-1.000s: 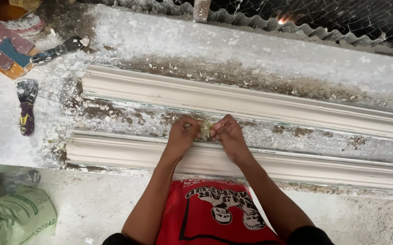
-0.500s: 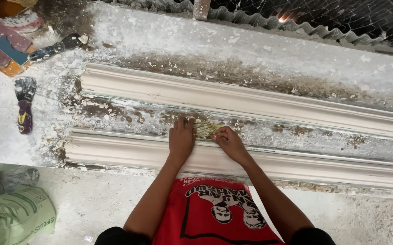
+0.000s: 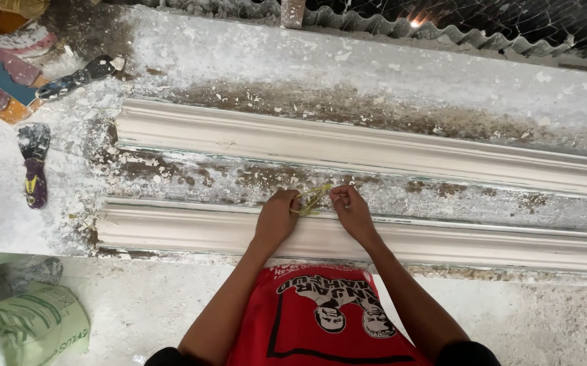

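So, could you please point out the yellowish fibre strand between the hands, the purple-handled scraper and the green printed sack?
Yellowish fibre strand [image 3: 312, 198]: head view, on its middle, between the hands.
Purple-handled scraper [image 3: 34, 186]: head view, on the handle.
Green printed sack [image 3: 32, 324]: head view, on its upper face.

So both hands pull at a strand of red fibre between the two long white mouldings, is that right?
Not quite: the fibre is yellowish, not red. The head view shows the left hand and right hand holding it over the rough strip between the two white mouldings.
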